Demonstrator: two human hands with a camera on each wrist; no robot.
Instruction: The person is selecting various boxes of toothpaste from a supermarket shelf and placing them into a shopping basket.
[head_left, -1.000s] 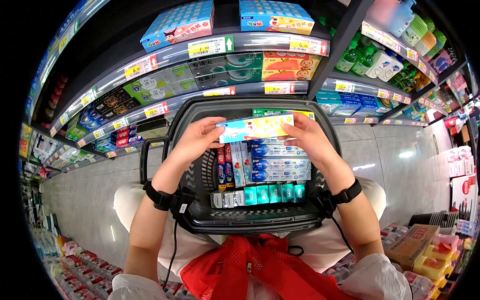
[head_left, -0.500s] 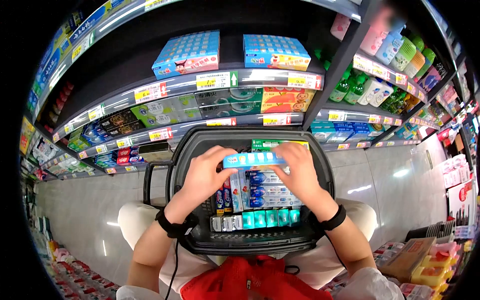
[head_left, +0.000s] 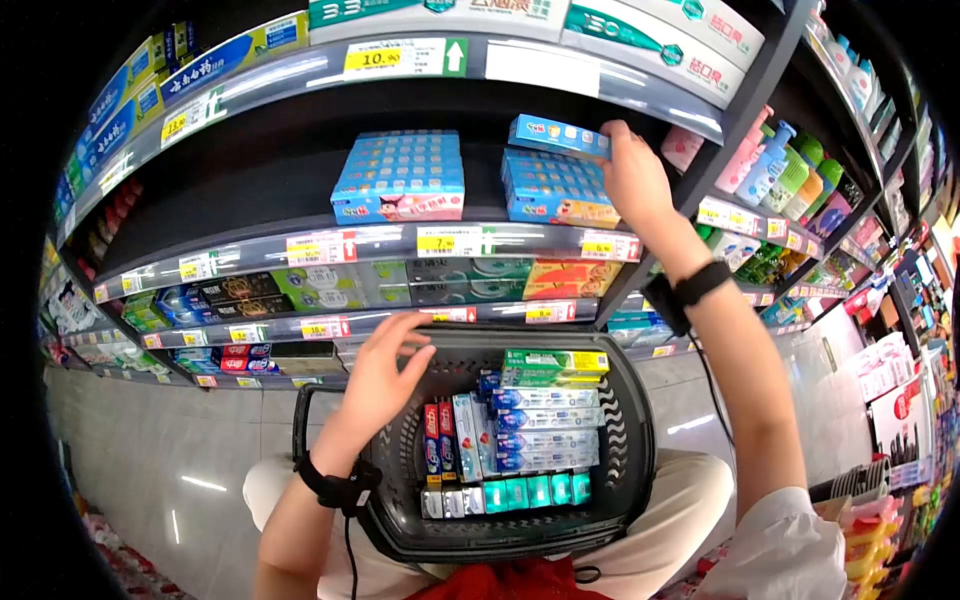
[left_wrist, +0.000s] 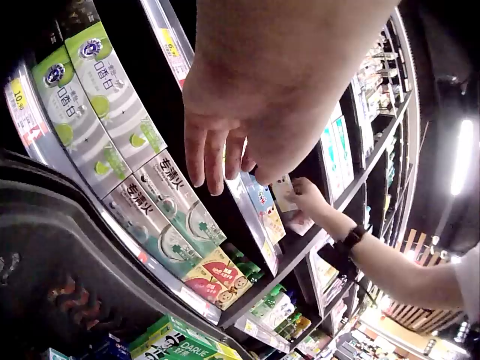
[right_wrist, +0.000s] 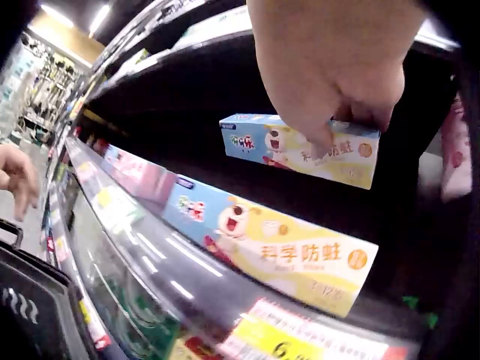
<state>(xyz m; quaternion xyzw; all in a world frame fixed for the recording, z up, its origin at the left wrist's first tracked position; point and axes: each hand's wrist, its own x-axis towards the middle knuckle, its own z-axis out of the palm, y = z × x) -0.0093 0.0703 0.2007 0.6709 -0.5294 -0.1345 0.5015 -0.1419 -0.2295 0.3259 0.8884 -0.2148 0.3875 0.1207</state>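
Observation:
My right hand [head_left: 640, 178] pinches the right end of a blue and yellow toothpaste box [head_left: 560, 136] above the right-hand stack of matching boxes [head_left: 560, 188] on the shelf. In the right wrist view the held box [right_wrist: 300, 148] is level, with my right hand [right_wrist: 337, 82] over its top and a dark gap between it and the boxes [right_wrist: 262, 244] in front. My left hand [head_left: 385, 375], fingers loosely bent, holds nothing over the left rear of the black basket [head_left: 625, 430]; in its own wrist view the left hand [left_wrist: 255, 112] is also bare.
Another stack of blue and pink boxes [head_left: 400, 178] is on the same shelf to the left. Below are green and white cartons [head_left: 465, 282]. Inside the basket lie several toothpaste boxes [head_left: 548, 450]. A shelf post [head_left: 745, 85] rises at the right, beside pump bottles [head_left: 768, 162].
My right hand has carried the box from above the basket up to the shelf stack. My left hand has let go of it and stays near the basket. The head view has tilted upward.

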